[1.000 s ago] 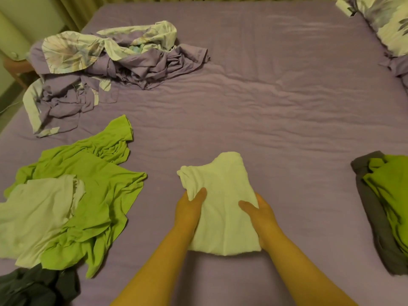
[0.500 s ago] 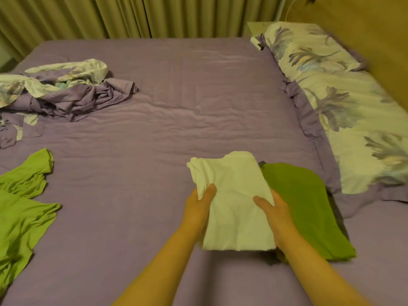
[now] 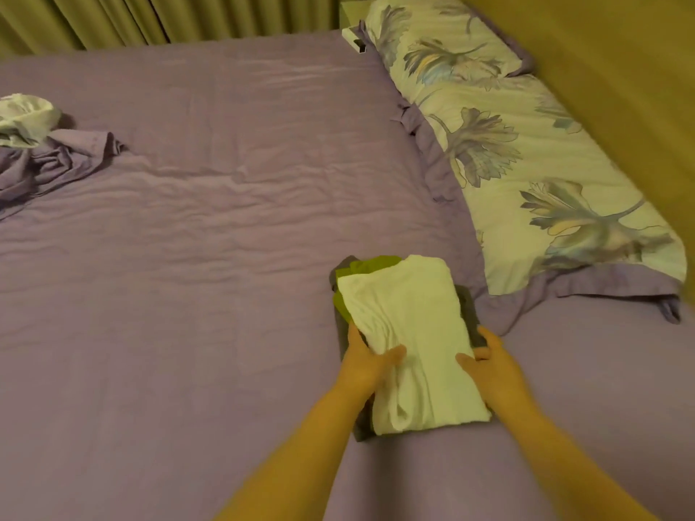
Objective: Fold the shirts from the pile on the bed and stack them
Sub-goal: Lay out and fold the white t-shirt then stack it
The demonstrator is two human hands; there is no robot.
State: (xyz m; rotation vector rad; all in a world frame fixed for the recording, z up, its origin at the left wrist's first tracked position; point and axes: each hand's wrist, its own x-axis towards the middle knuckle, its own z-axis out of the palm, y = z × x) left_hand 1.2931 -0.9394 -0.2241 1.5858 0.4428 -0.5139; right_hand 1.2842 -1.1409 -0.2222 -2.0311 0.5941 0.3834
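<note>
From the head camera, we find the folded white shirt at about four o'clock in the frame, low and right of centre on the purple bed sheet. It lies on top of the stack: a green folded shirt peeks out at its eleven o'clock corner, and a dark grey garment shows along its three o'clock edge and under its near end.

Our left hand grips the white shirt's nine o'clock edge, thumb on top and fingers tucked beneath. Our right hand holds the three o'clock edge the same way, thumb laid over the cloth, fingers curled around the side. Whether the fingertips are still under the shirt or already between the layers below, we cannot tell.

We judge the shirt light, soft and limp. It will sag and come unfolded if lifted by one corner, so the two long side edges near the middle are the places to hold, as both hands do. We would expect the layers to slide easily on each other, so the stack could shift if the hands drag out sideways.

At two o'clock lies a floral pillow; at nine o'clock, crumpled purple bedding; along twelve o'clock, curtains. We can read no brand, label or writing anywhere.
</note>
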